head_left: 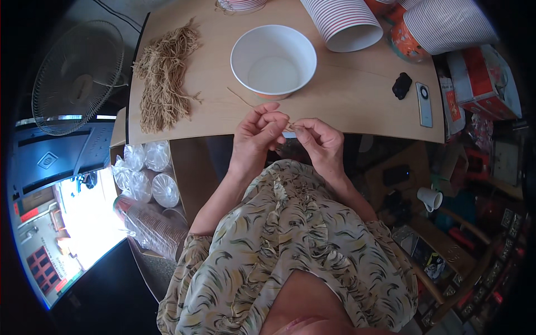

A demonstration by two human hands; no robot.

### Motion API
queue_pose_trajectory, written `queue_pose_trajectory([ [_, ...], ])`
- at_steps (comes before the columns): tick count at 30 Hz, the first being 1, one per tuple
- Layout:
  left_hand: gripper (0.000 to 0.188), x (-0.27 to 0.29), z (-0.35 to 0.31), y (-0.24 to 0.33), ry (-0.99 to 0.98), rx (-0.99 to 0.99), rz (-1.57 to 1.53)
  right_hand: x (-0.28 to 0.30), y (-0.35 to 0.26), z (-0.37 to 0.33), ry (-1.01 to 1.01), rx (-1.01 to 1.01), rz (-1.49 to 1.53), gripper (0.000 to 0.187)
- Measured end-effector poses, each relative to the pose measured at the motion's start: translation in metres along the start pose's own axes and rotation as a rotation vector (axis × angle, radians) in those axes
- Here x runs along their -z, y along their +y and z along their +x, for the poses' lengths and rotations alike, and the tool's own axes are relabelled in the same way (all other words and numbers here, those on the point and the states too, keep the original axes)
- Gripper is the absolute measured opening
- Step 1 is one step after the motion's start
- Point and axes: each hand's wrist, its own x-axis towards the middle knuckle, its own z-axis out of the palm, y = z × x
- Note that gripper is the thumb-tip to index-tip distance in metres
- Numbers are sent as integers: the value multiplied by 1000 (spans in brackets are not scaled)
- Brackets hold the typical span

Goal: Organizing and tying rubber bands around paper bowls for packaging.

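Observation:
Both hands meet just in front of the table's near edge, pinching a thin tan cord [241,97] whose loose end sticks up toward the left. My left hand [258,134] is closed, thumb against the fingertips, on the cord. Close beside it, my right hand [322,144] pinches at the same cord; the exact spot between the fingertips is too small to make out. Right beyond the hands stands a large white paper bucket [273,61], upright with its mouth up. A thick bundle of tan cords [166,81] lies at the table's left.
Stacked paper buckets [343,25] lie at the far right of the wooden table [206,120]. A phone [424,105] and a small black object [402,86] rest near the right edge. Bagged white cups [146,173] fill a carton below left. A white mug [430,199] stands lower right.

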Motion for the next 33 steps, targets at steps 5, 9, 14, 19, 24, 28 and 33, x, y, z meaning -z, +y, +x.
queue_pose_trajectory([
  [5,32,12,-1,14,-10,-14,237,6,5,0,57,238,-217,9],
  [9,42,7,-1,18,-264,188,439,1,-3,-2,59,399,-380,8],
  [14,45,8,3,13,-259,199,558,0,-3,-5,53,413,-447,10],
  [19,34,13,1,5,-288,72,655,7,3,-13,0,222,-391,10],
  [24,26,11,0,8,-321,68,660,14,5,-14,-63,176,-247,11],
  [28,20,-2,-2,14,-315,12,751,29,4,-15,-95,98,-165,8],
  [33,10,-24,10,35,-163,-494,1230,76,-38,-15,117,121,-196,8],
])
